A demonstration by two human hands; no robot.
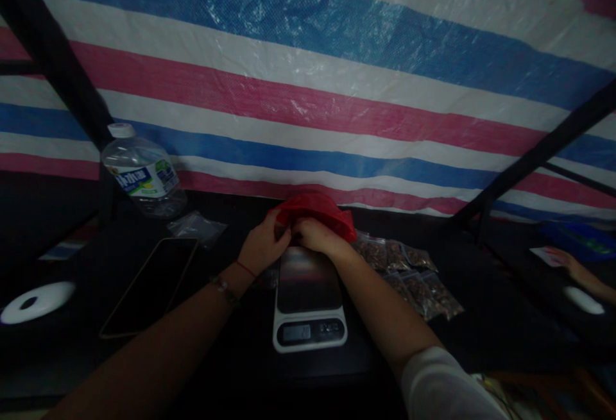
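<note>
A red plastic bag (317, 205) lies at the back of the black table, its mouth facing me. My left hand (266, 239) pinches the left side of the bag's rim. My right hand (317, 238) reaches into the mouth with bent fingers; their tips and anything they hold are hidden. Just below both hands sits a white kitchen scale (309, 332), its metal platform (309, 285) bare in the part that shows and its small display lit. To the right, beside my right forearm, lie several small clear zip bags (418, 279) filled with brown bits.
A large clear bottle (144, 176) stands at the back left, near empty plastic bags (198, 227), a phone (151, 285) and a white oval object (38, 301). Dark frame bars (520, 163) slant at both sides before a striped sheet (308, 106). Another person's hand (572, 269) is far right.
</note>
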